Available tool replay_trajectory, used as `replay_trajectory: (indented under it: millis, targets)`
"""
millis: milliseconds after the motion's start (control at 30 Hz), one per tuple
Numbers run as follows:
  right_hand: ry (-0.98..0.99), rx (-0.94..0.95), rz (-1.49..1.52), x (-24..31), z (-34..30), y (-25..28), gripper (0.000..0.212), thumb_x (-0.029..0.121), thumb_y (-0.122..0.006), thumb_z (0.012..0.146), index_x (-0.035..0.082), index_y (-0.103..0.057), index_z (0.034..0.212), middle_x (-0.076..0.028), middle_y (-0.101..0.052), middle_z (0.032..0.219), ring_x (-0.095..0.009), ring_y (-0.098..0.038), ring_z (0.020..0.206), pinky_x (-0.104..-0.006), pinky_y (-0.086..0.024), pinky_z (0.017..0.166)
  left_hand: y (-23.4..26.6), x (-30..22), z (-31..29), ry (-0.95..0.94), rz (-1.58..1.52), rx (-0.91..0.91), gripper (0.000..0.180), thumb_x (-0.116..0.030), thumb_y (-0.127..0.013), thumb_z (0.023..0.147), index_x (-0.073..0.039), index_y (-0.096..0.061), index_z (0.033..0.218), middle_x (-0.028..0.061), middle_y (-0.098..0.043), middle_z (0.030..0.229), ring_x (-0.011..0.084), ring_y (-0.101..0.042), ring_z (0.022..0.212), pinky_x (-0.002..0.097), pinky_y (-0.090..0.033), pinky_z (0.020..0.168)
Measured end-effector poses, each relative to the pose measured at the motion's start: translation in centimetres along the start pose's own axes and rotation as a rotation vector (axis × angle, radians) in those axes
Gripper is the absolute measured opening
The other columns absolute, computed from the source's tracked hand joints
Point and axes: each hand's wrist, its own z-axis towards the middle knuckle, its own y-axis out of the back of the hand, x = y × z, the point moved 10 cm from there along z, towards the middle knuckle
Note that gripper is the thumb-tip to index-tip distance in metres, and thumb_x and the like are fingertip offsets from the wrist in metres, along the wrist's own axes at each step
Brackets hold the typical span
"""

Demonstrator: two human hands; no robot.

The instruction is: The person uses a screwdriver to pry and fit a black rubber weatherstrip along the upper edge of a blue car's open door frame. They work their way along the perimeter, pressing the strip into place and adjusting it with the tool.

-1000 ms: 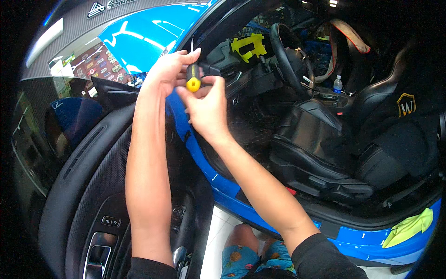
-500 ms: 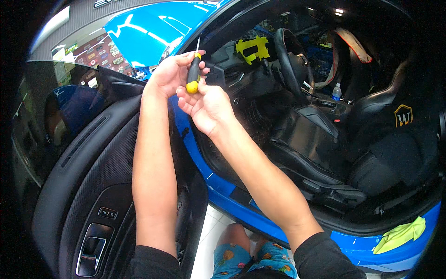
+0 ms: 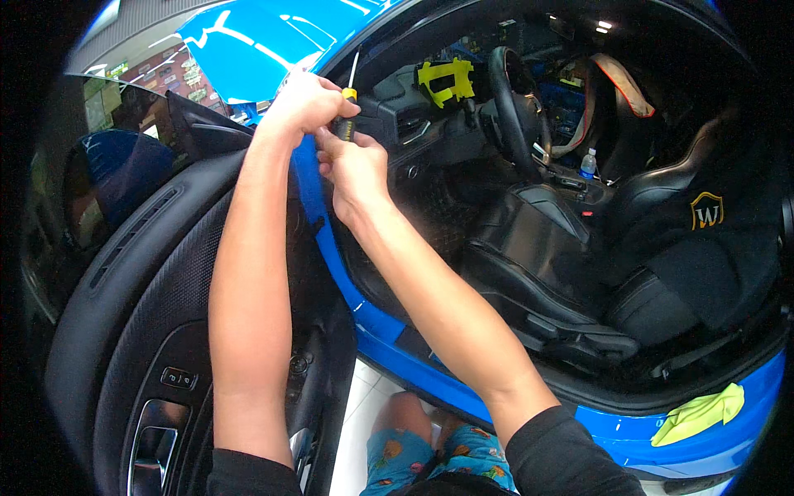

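Both hands are closed on a screwdriver (image 3: 345,126) with a black and yellow handle. Its thin metal shaft points up and away, toward the dark trim of the windscreen pillar (image 3: 372,51); I cannot tell whether the tip touches it. My left hand (image 3: 308,106) pinches the yellow collar end of the handle between thumb and fingers. Lower down, my right hand (image 3: 357,169) wraps round the butt end and hides it. Both hands are in the door opening, between the open door's front edge and the dashboard (image 3: 397,103).
The open car door (image 3: 165,273) stands on my left. Inside are a steering wheel (image 3: 514,124), yellow-green masking tape (image 3: 447,83) on the dashboard, a water bottle (image 3: 588,163) and a black seat (image 3: 538,231). A yellow-green cloth (image 3: 701,415) lies on the blue sill (image 3: 595,426).
My right hand has closed further over the handle's butt, and my left fingers have curled round the collar. The screwdriver has shifted slightly upward. The view has shifted a little.
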Motion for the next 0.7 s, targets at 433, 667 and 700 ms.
replay_trajectory:
  millis: [433,667,700]
  targets:
    - [-0.115,0.088,-0.071,3.4,-0.8,-1.5,0.035,0.015,-0.073,0.091,-0.001,-0.055,0.116,-0.015,-0.068,0.097,-0.022,-0.071,0.075,-0.0301,-0.053,0.057,-1.8,-0.2,-0.4,0.085,-0.433,0.232,0.042,-0.025,-0.073,0.093,0.0,-0.064,0.126,0.0098,-0.068,0.111,0.0167,-0.064,0.096,0.0366,-0.052,0.081]
    - [-0.103,0.257,-0.092,3.4,-1.8,-1.8,0.055,0.035,-0.077,0.09,-0.001,-0.054,0.126,-0.01,-0.068,0.105,-0.018,-0.067,0.082,-0.0297,-0.049,0.062,0.8,0.8,0.6,0.172,-0.126,0.068,0.039,-0.022,-0.069,0.096,0.002,-0.065,0.127,0.0101,-0.071,0.104,0.0207,-0.067,0.094,0.038,-0.055,0.083]
    - [-0.168,0.377,-0.029,2.9,-1.9,-1.6,0.048,0.038,-0.069,0.097,0.004,-0.057,0.128,-0.007,-0.068,0.112,-0.017,-0.067,0.088,-0.0303,-0.05,0.068,0.2,0.8,0.7,0.173,-0.331,0.084,0.039,-0.021,-0.065,0.098,0.002,-0.063,0.129,0.0118,-0.07,0.106,0.0229,-0.067,0.096,0.0389,-0.056,0.086]
